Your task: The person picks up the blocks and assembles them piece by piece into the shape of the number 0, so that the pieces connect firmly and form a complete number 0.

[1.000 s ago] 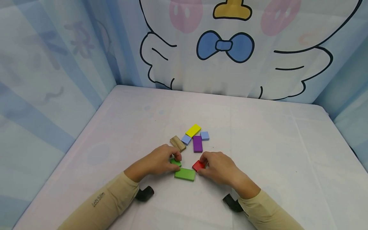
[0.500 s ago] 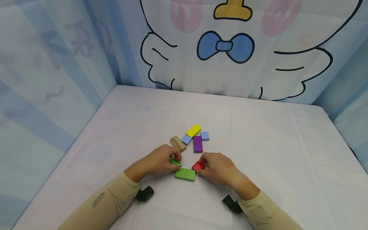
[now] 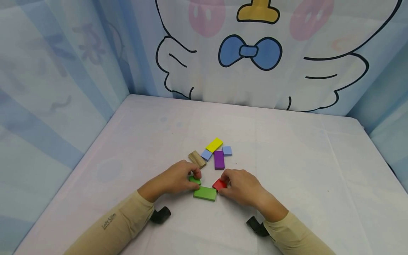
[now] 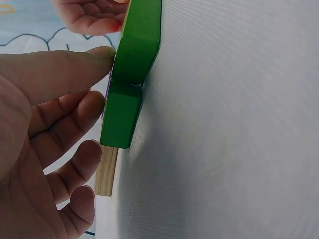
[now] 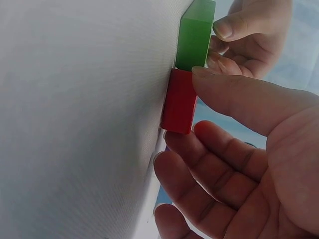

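My left hand (image 3: 178, 177) has thumb and fingers around the small green block (image 3: 194, 180), beside the long green block (image 3: 205, 193). In the left wrist view the small green block (image 4: 120, 115) touches the end of the longer one (image 4: 138, 42), with the thumb at their joint. My right hand (image 3: 243, 186) holds the red block (image 3: 219, 184) between thumb and fingers, flat on the table. In the right wrist view the red block (image 5: 179, 101) meets the green block's end (image 5: 195, 42).
Behind the hands lie a wooden block (image 3: 197, 159), a yellow block (image 3: 214, 145), a purple block (image 3: 219, 160) and two light-blue blocks (image 3: 206, 155), (image 3: 227, 151). A patterned curtain (image 3: 236, 85) hangs along the table's back edge.
My right hand has shifted the red block very slightly left, against the long green block. The left hand and the other blocks look unmoved.
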A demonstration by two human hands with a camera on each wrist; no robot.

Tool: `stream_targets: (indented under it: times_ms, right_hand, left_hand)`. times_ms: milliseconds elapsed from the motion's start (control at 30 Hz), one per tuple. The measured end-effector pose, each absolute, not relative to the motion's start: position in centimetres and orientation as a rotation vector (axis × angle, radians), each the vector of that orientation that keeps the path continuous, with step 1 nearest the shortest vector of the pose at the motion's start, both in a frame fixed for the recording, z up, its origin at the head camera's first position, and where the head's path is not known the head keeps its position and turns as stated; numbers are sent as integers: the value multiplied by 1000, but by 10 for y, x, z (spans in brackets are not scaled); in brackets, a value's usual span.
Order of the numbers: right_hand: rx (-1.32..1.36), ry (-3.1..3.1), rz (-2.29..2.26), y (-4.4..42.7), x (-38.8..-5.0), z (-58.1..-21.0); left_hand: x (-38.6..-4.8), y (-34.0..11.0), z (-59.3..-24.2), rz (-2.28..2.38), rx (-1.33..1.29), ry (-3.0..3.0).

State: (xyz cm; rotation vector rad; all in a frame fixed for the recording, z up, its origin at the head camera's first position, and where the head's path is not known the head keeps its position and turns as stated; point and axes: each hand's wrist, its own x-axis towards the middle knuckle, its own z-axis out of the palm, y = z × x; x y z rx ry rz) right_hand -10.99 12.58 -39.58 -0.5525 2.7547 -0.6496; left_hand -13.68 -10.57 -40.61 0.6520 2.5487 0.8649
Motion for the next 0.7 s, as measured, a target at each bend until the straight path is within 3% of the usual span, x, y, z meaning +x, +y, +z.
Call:
stream_targets:
  times_ms: [700]
  right_hand:
    - [-554,2753,-641,125,-111,-397]
  left_hand:
    - [-136,-105,-404,852,651,2552]
